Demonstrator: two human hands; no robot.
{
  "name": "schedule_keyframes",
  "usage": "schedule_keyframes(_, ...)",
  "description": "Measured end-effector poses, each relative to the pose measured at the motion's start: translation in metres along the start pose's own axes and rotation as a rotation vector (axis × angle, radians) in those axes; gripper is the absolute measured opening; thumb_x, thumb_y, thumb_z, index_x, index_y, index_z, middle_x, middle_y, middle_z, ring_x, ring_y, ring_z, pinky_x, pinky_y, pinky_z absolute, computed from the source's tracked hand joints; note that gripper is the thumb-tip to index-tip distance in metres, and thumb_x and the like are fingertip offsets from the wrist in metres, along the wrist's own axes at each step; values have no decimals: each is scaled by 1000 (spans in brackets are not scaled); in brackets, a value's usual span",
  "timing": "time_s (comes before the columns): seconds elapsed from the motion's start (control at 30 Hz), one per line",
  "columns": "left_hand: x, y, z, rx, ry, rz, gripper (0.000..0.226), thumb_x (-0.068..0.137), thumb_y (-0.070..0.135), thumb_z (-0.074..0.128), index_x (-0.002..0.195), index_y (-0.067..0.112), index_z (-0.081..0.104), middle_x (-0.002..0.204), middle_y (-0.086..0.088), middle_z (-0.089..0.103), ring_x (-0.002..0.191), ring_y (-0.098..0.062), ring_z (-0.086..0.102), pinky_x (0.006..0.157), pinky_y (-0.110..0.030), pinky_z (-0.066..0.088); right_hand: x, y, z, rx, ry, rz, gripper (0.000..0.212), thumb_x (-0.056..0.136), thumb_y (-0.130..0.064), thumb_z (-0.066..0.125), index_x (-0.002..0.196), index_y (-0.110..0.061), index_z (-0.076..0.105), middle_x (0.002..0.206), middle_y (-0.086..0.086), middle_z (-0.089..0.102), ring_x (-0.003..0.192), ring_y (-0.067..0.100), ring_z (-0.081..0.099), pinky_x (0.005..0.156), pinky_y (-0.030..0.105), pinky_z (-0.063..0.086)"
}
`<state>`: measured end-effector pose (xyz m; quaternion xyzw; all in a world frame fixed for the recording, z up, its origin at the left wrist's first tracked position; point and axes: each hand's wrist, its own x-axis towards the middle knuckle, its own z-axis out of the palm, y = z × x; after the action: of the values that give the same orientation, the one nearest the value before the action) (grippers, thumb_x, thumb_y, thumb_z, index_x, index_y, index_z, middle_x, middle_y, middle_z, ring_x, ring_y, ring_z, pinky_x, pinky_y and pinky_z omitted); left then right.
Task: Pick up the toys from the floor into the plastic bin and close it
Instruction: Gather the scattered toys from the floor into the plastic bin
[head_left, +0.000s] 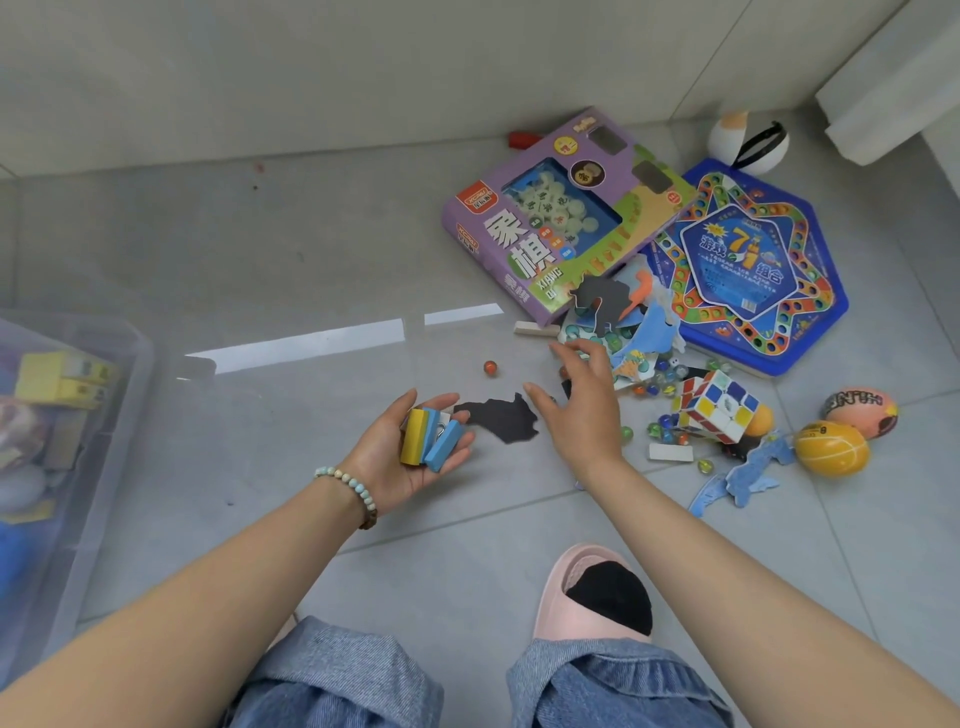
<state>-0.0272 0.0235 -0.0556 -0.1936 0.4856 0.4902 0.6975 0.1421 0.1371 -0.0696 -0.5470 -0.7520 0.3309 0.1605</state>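
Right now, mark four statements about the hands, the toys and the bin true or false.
1. The left hand holds yellow and blue rectangular blocks. True.
2. The right hand grips the multicoloured puzzle cube. False: it is open, apart from the cube.
3. The clear plastic bin already holds toys. True.
4. The purple cardboard game box lies in the bin. False: it lies on the grey tiled floor.

bin at left, toy pile at right, left hand with blocks between
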Motion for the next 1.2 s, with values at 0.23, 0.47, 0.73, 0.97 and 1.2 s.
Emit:
schedule_keyframes(0.23, 0, 11, -2, -35, 14, 32, 41, 98, 42, 36, 101, 14, 66, 95, -11, 70, 77, -27, 70, 68, -39, 57, 18, -36, 25, 54, -214, -57, 41, 82, -22, 70, 122, -20, 60, 123, 1, 49, 111, 15, 51, 97, 27, 43)
schedule_keyframes(0.47, 3, 12, -7, -81, -13, 27, 41, 98, 41, 37, 103, 13, 66, 89, -11, 72, 72, -27, 71, 68, -39, 57, 27, -53, 30, 352, -204, 251, 16, 86, -4, 61, 101, -9, 63, 85, 1, 60, 76, 12, 55, 64, 13, 46)
schedule_keyframes(0.73, 2, 12, -5, -91, -29, 26, 40, 98, 41, 37, 103, 14, 66, 99, -10, 69, 73, -27, 71, 68, -40, 57, 23, -16, -36, 769, 22, 659, 11, 91, -23, 58, 93, -13, 55, 64, -1, 46, 57, 11, 44, 55, 22, 42)
schedule_keyframes(0.97, 6, 9, -3, -68, -13, 22, 41, 98, 41, 37, 101, 14, 67, 90, -10, 73, 75, -27, 71, 66, -39, 58, 39, -6, -16, 353, 202, 510, 28, 79, -31, 73, 100, -15, 63, 55, -5, 36, 52, 11, 39, 56, 24, 38)
schedule_keyframes(1.2, 7, 10, 1, -65, -9, 23, 41, 98, 41, 37, 101, 14, 67, 90, -10, 74, 74, -27, 71, 66, -39, 58, 42, -13, -12, 386, 244, 564, 18, 82, -24, 71, 93, -12, 64, 57, -3, 42, 52, 11, 43, 52, 22, 38)
